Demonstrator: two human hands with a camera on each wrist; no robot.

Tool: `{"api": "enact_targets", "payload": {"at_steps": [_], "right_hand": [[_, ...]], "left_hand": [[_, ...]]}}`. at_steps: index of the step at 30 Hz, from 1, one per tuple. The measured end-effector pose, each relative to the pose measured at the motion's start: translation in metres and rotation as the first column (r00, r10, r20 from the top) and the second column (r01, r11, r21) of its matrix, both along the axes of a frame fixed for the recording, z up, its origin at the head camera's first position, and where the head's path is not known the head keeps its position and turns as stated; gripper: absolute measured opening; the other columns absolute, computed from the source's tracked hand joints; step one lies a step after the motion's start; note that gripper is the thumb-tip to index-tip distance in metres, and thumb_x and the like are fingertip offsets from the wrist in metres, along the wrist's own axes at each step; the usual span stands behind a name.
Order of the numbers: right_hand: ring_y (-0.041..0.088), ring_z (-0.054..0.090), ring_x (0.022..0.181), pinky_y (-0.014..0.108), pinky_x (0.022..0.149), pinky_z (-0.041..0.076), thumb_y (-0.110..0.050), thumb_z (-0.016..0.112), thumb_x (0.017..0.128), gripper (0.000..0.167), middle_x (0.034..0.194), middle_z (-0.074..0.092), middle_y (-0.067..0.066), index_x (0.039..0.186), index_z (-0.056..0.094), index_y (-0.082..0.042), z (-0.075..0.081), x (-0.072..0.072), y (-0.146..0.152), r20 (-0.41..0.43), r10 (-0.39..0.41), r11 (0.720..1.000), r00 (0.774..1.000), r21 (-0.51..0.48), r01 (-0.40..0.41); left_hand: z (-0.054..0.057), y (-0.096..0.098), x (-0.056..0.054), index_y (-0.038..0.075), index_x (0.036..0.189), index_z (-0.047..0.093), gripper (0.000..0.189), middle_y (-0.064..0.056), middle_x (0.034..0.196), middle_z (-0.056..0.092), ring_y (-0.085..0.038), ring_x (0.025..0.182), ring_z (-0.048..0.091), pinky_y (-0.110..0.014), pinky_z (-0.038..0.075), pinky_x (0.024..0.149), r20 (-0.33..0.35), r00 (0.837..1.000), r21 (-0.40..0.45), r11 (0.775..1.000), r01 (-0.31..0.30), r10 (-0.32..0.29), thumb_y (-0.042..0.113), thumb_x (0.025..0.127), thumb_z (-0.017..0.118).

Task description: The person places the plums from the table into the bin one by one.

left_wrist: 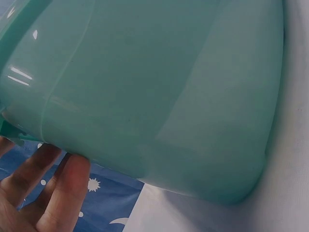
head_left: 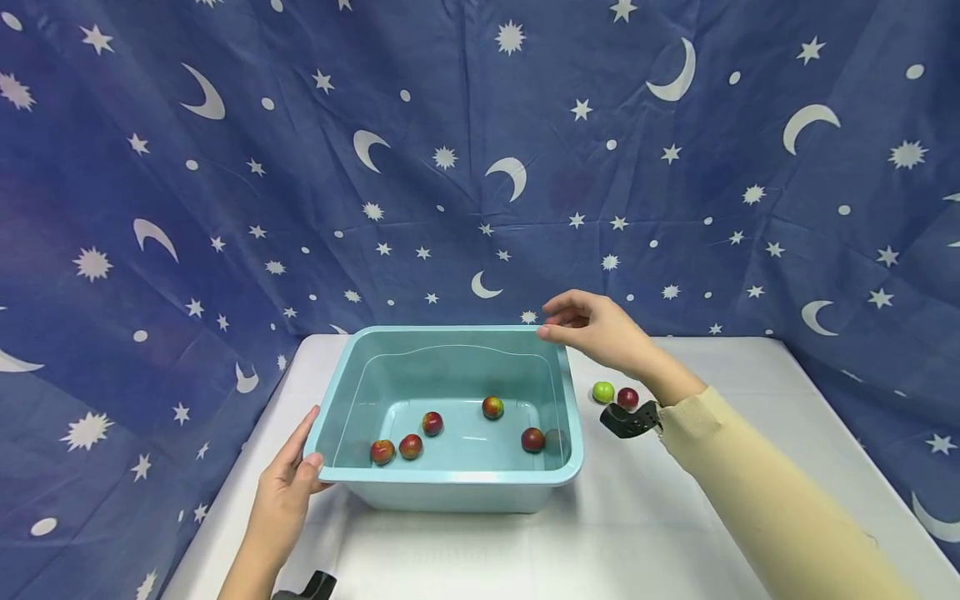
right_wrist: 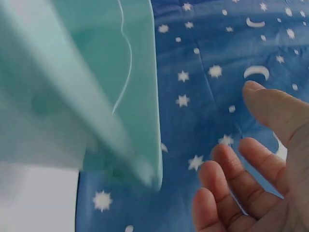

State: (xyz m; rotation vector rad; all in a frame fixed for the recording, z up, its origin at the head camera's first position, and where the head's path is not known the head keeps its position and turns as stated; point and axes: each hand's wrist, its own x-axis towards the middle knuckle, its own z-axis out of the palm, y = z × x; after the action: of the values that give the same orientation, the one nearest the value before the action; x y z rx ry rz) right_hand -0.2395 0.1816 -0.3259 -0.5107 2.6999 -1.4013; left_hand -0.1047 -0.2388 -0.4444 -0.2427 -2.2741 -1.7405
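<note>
A light teal plastic basin (head_left: 480, 477) stands on the white table, with several small red-and-yellow fruits, one of them a fruit (head_left: 492, 407) near the back, scattered on its floor. My left hand (head_left: 281, 483) holds the basin's front left corner, thumb at the rim. In the left wrist view its fingers (left_wrist: 72, 188) press against the outer wall. My right hand (head_left: 596, 329) is raised by the back right corner, fingers loosely bent. The right wrist view shows this hand (right_wrist: 260, 179) apart from the basin wall (right_wrist: 142, 96), holding nothing.
Right of the basin, a green fruit (head_left: 603, 392) and a dark red fruit (head_left: 627, 398) lie on the white table (head_left: 750, 417), beneath my right wrist. A blue curtain (head_left: 450, 167) with moons and stars hangs behind the table and along its sides.
</note>
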Motion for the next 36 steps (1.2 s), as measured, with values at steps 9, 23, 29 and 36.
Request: {"api": "enact_targets", "payload": {"at_steps": [9, 23, 29, 36], "right_hand": [[0.021, 0.060, 0.099, 0.035, 0.085, 0.052, -0.048, 0.075, 0.080, 0.058, 0.109, 0.063, 0.005, 0.124, 0.059, -0.014, -0.019, 0.002, 0.036, 0.020, -0.095, 0.994, 0.995, -0.056, 0.096], [0.023, 0.056, 0.105, 0.028, 0.086, 0.050, -0.052, 0.069, 0.084, 0.067, 0.119, 0.059, 0.009, 0.133, 0.051, -0.010, -0.103, 0.005, 0.079, 0.081, -0.246, 0.964, 0.966, -0.083, 0.252], [0.026, 0.054, 0.112, 0.041, 0.096, 0.045, -0.056, 0.067, 0.084, 0.074, 0.123, 0.057, 0.012, 0.138, 0.048, -0.009, -0.129, 0.009, 0.091, 0.112, -0.313, 0.943, 0.943, -0.084, 0.323], [0.030, 0.050, 0.116, 0.044, 0.096, 0.043, -0.051, 0.068, 0.086, 0.073, 0.129, 0.053, 0.017, 0.140, 0.046, -0.007, -0.154, 0.008, 0.102, 0.144, -0.370, 0.922, 0.918, -0.068, 0.382]], "left_hand": [[-0.002, -0.003, -0.001, 0.015, 0.151, 0.035, 0.052, -0.011, 0.150, 0.038, -0.011, 0.114, 0.055, -0.029, 0.057, 0.074, -0.003, 1.000, 0.004, 1.000, 0.016, -0.016, 0.006, 0.101, 0.043], [0.000, 0.001, 0.000, 0.016, 0.150, 0.038, 0.052, -0.012, 0.150, 0.038, -0.011, 0.114, 0.055, -0.028, 0.057, 0.072, 0.000, 1.000, 0.036, 0.999, -0.010, 0.010, 0.004, 0.100, 0.043], [0.000, 0.000, 0.000, 0.015, 0.150, 0.037, 0.051, -0.013, 0.150, 0.038, -0.010, 0.114, 0.055, -0.028, 0.057, 0.072, 0.004, 1.000, 0.030, 1.000, -0.009, 0.009, 0.004, 0.100, 0.043], [0.000, 0.000, 0.000, 0.019, 0.150, 0.037, 0.052, -0.011, 0.150, 0.037, -0.009, 0.114, 0.055, -0.028, 0.057, 0.073, 0.017, 1.000, 0.019, 1.000, -0.013, 0.012, 0.006, 0.101, 0.043]]}}
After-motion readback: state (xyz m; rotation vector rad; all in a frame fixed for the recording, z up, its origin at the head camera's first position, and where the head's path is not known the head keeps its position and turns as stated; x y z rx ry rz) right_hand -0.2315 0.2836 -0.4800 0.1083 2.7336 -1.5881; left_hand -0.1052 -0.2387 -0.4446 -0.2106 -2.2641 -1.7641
